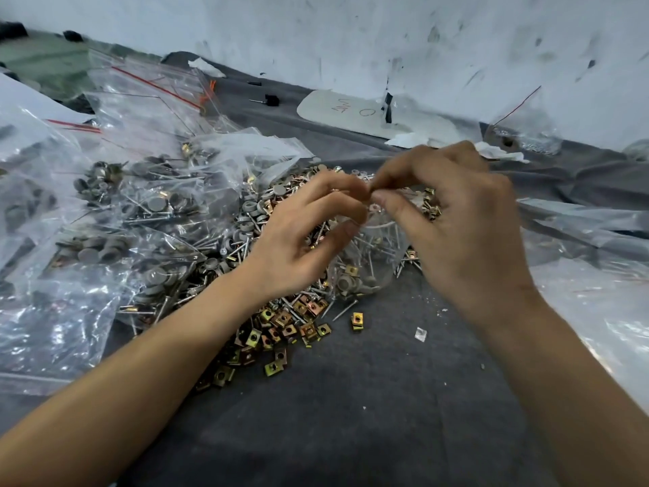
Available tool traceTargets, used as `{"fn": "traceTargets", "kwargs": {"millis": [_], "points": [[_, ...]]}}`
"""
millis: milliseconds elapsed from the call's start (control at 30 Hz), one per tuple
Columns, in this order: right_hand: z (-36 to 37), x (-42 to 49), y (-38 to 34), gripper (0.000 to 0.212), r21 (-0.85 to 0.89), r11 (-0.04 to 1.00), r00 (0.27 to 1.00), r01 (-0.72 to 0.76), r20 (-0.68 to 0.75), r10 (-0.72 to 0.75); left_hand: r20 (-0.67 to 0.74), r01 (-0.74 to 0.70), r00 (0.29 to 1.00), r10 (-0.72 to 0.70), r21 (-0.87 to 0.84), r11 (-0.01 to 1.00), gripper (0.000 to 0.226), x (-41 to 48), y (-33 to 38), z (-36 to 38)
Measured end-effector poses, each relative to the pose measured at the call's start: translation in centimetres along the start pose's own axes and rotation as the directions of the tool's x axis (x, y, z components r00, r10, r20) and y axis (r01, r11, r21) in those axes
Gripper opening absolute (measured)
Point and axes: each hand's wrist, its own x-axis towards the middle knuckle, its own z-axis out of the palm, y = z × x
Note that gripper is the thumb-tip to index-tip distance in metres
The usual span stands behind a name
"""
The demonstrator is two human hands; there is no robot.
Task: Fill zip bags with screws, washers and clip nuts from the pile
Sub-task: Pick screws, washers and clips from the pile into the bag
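A clear zip bag (368, 254) holding screws, grey washers and clip nuts hangs between my hands above the pile. My left hand (305, 233) pinches the bag's top edge from the left. My right hand (456, 219) pinches the same edge from the right, thumb and forefinger meeting my left fingertips. Under and behind the bag spreads the loose pile (246, 240) of screws and grey washers. Brass-coloured clip nuts (277, 328) lie scattered along its near side on the dark grey cloth (351, 416).
Several filled zip bags (105, 223) are heaped at the left, with empty red-striped bags (147, 96) behind them. Clear plastic sheeting (597, 275) covers the right side. A white card (340, 110) and a small bag (526, 135) lie by the white back wall (386, 36).
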Motion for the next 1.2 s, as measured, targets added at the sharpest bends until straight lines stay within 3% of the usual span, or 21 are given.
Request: {"fn": "traceTargets", "kwargs": {"millis": [133, 333, 367, 433, 500, 567, 600, 667, 733, 800, 867, 933, 1033, 1100, 1200], "points": [[-0.1, 0.1, 0.7, 0.01, -0.017, 1.0, 1.0, -0.004, 0.022, 0.005, -0.027, 0.001, 1.0, -0.002, -0.045, 0.999, 0.018, 0.0, -0.3, 0.2], [0.0, -0.2, 1.7, 0.009, 0.168, 0.972, 0.981, -0.166, -0.069, 0.179, -0.096, 0.12, 0.987, -0.131, -0.113, 0.986, 0.015, -0.3, -1.8, 0.6], [0.2, -0.3, 1.8, 0.011, 0.194, 0.963, 0.981, -0.187, -0.01, 0.193, -0.115, 0.158, 0.978, -0.172, -0.122, 0.98, 0.015, -0.4, -2.0, 0.7], [1.2, -0.8, 1.5, 0.015, 0.144, 0.961, 0.946, -0.237, 0.259, 0.195, -0.154, 0.233, 0.956, -0.249, -0.116, 0.966, 0.016, -0.5, -2.4, 0.7], [2.8, -1.7, 0.9, 0.015, -0.023, 0.974, 0.775, -0.224, 0.603, 0.192, -0.167, 0.285, 0.939, -0.302, -0.119, 0.951, 0.019, -0.6, -2.7, 0.7], [4.3, -2.7, 0.4, 0.013, -0.151, 0.972, 0.61, -0.18, 0.758, 0.231, -0.173, 0.296, 0.935, -0.311, -0.108, 0.949, 0.02, -0.7, -2.7, 0.5], [4.8, -2.9, 0.2, 0.016, -0.201, 0.964, 0.582, -0.171, 0.769, 0.264, -0.176, 0.29, 0.936, -0.305, -0.104, 0.951, 0.019, -0.7, -2.7, 0.5], [4.7, -2.7, 0.5, 0.023, -0.266, 0.94, 0.648, -0.213, 0.681, 0.339, -0.179, 0.275, 0.94, -0.291, -0.108, 0.955, 0.018, -0.7, -2.7, 0.3], [3.8, -2.0, 1.7, 0.03, -0.352, 0.872, 0.728, -0.338, 0.489, 0.48, -0.183, 0.263, 0.943, -0.28, -0.111, 0.958, 0.017, -0.6, -2.7, 0.4], [3.1, -1.7, 3.3, 0.028, -0.444, 0.785, 0.75, -0.431, 0.308, 0.586, -0.189, 0.261, 0.942, -0.279, -0.115, 0.958, 0.014, -0.5, -2.7, 0.4], [2.8, -1.9, 4.4, 0.028, -0.311, 0.777, 0.693, -0.548, 0.352, 0.629, -0.188, 0.256, 0.942, -0.278, -0.133, 0.957, 0.011, -0.5, -2.5, 0.4], [3.5, -2.4, 4.6, 0.031, -0.056, 0.744, 0.612, -0.666, 0.53, 0.587, -0.173, 0.24, 0.949, -0.265, -0.154, 0.959, 0.011, -0.6, -2.4, 0.3], [4.1, -2.6, 4.9, 0.015, 0.134, 0.758, 0.679, -0.638, 0.561, 0.473, -0.145, 0.271, 0.937, -0.318, -0.276, 0.922, 0.021, -0.6, -2.2, 0.2], [3.9, -2.4, 5.1, 0.017, 0.339, 0.642, 0.713, -0.687, 0.485, 0.507, -0.086, 0.383, 0.877, -0.473, -0.471, 0.795, 0.053, -0.7, -1.9, 0.2], [2.9, -1.8, 5.0, 0.011, 0.657, 0.282, 0.667, -0.699, 0.458, 0.588, 0.212, 0.626, 0.683, -0.699, -0.662, 0.411, 0.117, -0.7, -2.0, 0.0]]}}
